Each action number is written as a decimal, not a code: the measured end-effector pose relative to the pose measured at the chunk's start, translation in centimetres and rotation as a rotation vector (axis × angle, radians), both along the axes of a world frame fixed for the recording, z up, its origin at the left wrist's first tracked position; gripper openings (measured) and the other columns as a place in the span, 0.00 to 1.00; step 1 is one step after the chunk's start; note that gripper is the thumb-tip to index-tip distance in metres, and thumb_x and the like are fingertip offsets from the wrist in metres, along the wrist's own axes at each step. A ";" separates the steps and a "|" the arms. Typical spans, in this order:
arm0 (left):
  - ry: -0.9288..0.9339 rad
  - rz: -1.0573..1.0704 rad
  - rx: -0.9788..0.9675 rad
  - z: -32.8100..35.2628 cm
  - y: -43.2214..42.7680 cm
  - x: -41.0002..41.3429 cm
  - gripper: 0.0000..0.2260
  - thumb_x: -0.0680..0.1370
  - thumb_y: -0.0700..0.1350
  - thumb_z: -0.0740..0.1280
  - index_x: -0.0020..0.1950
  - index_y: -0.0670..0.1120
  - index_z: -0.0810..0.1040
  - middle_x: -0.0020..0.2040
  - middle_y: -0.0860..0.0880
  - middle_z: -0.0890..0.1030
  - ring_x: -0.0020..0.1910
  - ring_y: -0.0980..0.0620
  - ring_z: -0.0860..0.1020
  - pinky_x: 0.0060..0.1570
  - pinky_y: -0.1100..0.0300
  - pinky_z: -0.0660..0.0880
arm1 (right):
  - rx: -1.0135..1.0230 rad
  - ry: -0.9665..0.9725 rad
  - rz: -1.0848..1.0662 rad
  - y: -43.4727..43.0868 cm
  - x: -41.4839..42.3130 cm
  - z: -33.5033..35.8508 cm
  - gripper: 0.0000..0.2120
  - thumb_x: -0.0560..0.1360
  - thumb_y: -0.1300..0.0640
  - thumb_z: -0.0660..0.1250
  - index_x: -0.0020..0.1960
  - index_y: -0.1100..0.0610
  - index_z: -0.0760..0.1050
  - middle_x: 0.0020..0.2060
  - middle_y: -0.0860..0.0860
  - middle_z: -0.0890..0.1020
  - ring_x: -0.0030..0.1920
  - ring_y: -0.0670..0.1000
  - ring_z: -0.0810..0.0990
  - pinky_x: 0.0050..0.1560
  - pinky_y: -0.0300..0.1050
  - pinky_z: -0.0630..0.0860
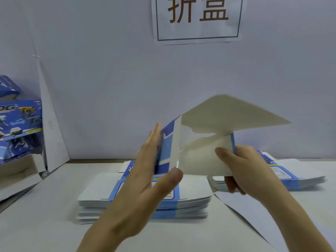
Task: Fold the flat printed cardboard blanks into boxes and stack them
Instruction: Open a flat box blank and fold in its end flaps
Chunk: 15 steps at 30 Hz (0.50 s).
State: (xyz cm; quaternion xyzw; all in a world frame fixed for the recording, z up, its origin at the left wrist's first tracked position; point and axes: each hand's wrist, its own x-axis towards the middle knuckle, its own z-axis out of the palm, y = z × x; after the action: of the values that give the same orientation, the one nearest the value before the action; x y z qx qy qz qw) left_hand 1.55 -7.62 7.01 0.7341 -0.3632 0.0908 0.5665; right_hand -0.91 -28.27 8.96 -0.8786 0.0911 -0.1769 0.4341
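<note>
Squaring wants the left hand [145,171], fingers [154,137] straight, pressing the blank [200,153] on its blue panel while the right hand [251,170] pinches the opposite edge.

The central stack of blanks [145,202] lay on the worktop [45,224]. Above it, a half-folded box [200,151] was held between the left hand [145,179], against its left side, and the right hand [245,170], at its right edge. Right of the stack and slightly behind lay a second stack [283,177]. Far to its left sat finished boxes [20,120], piled up. Behind it rose the wall [109,88], with a sign [198,17] high up.
</note>
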 end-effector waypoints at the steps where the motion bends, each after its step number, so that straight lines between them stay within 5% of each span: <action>1: 0.032 -0.016 -0.013 0.1 -0.5 0.4 0.51 0.58 0.79 0.61 0.77 0.62 0.49 0.75 0.62 0.61 0.73 0.57 0.63 0.69 0.54 0.66 | -0.015 0.004 -0.003 0.1 0.0 0.0 0.20 0.79 0.53 0.56 0.31 0.61 0.68 0.15 0.53 0.73 0.14 0.44 0.66 0.19 0.32 0.62; 2: 0.082 -0.006 -0.047 0.6 -1.1 0.7 0.52 0.60 0.77 0.63 0.78 0.56 0.51 0.75 0.55 0.63 0.73 0.52 0.64 0.69 0.52 0.66 | -0.029 0.010 -0.002 0.2 -0.1 0.0 0.20 0.79 0.53 0.56 0.31 0.61 0.68 0.15 0.52 0.73 0.14 0.44 0.66 0.20 0.32 0.63; 4: 0.189 -0.038 -0.199 1.2 -1.5 1.6 0.37 0.74 0.62 0.62 0.77 0.45 0.56 0.75 0.47 0.65 0.72 0.49 0.65 0.65 0.61 0.67 | -0.054 0.019 0.001 0.5 -0.2 0.2 0.20 0.79 0.53 0.56 0.32 0.62 0.69 0.15 0.52 0.73 0.14 0.44 0.66 0.19 0.33 0.63; 6: 0.191 -0.088 -0.268 0.4 -1.1 1.9 0.33 0.72 0.47 0.60 0.76 0.39 0.59 0.71 0.44 0.68 0.68 0.49 0.68 0.60 0.61 0.67 | -0.102 0.005 -0.001 0.8 -0.3 0.2 0.20 0.79 0.53 0.56 0.32 0.62 0.69 0.17 0.54 0.74 0.17 0.45 0.68 0.20 0.35 0.63; 7: 0.206 -0.043 -0.286 0.4 -1.3 2.3 0.33 0.70 0.47 0.63 0.74 0.37 0.62 0.68 0.44 0.71 0.64 0.50 0.70 0.58 0.60 0.68 | -0.138 -0.010 -0.007 1.0 -0.4 0.2 0.21 0.79 0.52 0.56 0.31 0.62 0.68 0.18 0.56 0.75 0.20 0.46 0.71 0.24 0.39 0.67; 10: 0.291 0.119 -0.294 1.2 -2.1 2.9 0.23 0.65 0.48 0.68 0.60 0.47 0.73 0.46 0.52 0.83 0.47 0.57 0.80 0.42 0.60 0.74 | -0.234 -0.030 -0.011 1.8 -0.4 0.0 0.21 0.81 0.53 0.55 0.30 0.58 0.64 0.26 0.59 0.75 0.33 0.57 0.75 0.40 0.50 0.73; 12: 0.377 0.055 -0.360 0.5 -1.0 2.3 0.23 0.61 0.45 0.69 0.56 0.53 0.74 0.37 0.61 0.82 0.38 0.60 0.79 0.41 0.60 0.72 | -0.256 -0.034 0.007 2.2 -0.4 0.0 0.21 0.82 0.53 0.54 0.30 0.55 0.62 0.27 0.55 0.72 0.35 0.59 0.75 0.43 0.53 0.76; 15: 0.400 0.007 -0.297 0.0 0.1 1.2 0.24 0.66 0.51 0.71 0.60 0.56 0.71 0.45 0.60 0.83 0.43 0.61 0.82 0.41 0.61 0.74 | -0.286 -0.023 0.003 2.9 -0.4 -0.2 0.23 0.82 0.53 0.53 0.28 0.55 0.60 0.27 0.54 0.72 0.40 0.61 0.77 0.45 0.53 0.76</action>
State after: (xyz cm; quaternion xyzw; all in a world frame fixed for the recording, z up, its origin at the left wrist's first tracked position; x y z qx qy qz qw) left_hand 2.78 -7.50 7.01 0.6474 -0.2240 -0.0020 0.7285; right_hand -1.27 -25.39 8.74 -0.9295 0.0587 -0.1975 0.3059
